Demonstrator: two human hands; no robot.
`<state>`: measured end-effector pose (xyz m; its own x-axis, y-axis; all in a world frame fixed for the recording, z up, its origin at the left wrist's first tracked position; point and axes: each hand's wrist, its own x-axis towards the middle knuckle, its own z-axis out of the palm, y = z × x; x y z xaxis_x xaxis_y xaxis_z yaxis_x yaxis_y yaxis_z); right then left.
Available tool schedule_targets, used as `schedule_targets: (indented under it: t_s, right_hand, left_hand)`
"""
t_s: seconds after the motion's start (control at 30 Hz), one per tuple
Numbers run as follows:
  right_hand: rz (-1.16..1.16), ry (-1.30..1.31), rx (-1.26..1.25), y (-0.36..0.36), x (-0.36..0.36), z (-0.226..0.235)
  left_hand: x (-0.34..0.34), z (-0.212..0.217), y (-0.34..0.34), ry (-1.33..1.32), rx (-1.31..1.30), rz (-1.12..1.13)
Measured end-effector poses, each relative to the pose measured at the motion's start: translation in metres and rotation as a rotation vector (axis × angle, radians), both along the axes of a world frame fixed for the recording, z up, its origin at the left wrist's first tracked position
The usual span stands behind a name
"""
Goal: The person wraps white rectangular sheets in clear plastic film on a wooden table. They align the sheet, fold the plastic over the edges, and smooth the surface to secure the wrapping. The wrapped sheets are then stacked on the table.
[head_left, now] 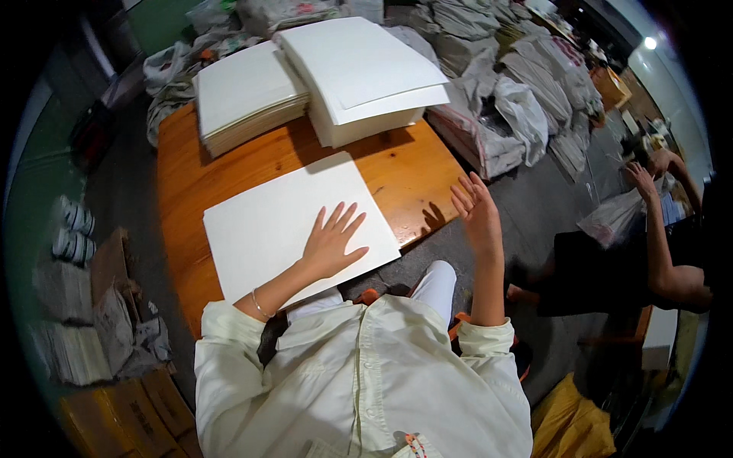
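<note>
Head view, looking straight down: the left hand (330,243) lies flat on a big white sheet (294,229), fingers spread apart, palm pressing it onto the wooden table (191,160). That sheet sits alone at the near edge of the table, its near corner jutting slightly past the edge toward the person's lap. The right hand (477,210) is up in the air just off the table's right corner, fingers apart and empty, touching nothing.

By the look of it, this is the pinning-down step: one sheet held steady, the free hand between grabs. Judging from the layout, any next reach would have to go across the table to the far side, where two piles wait: a lower stack of sheets (248,95) on the left and a taller stack (363,76) on the right, its top sheets fanned slightly askew. The two piles touch or nearly touch; hard to tell which.

Containers now. Cardboard boxes (126,408) sit on the floor at lower left, their contents hidden. Beside them, bundles of paper (72,305) are heaped loose. Beyond the table, grey sacks (527,91) are piled up, all closed. Off to the right, another person's arm (657,229) reaches over a clear plastic bag (618,217).
</note>
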<state>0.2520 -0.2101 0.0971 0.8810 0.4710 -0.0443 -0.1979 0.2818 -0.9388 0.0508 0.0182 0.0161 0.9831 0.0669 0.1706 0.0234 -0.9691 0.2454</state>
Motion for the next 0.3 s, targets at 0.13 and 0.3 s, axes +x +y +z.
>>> schedule_targets:
  t_s: [0.13,0.3]
  right_hand:
    - [0.096,-0.234,-0.023,0.019,-0.002,0.032]
    - [0.126,-1.079,0.272,0.023,0.000,0.142]
  left_hand:
    - [0.001,0.000,-0.001,0.006,0.008,-0.006]
    - [0.007,-0.001,-0.006,0.027,0.018,-0.028]
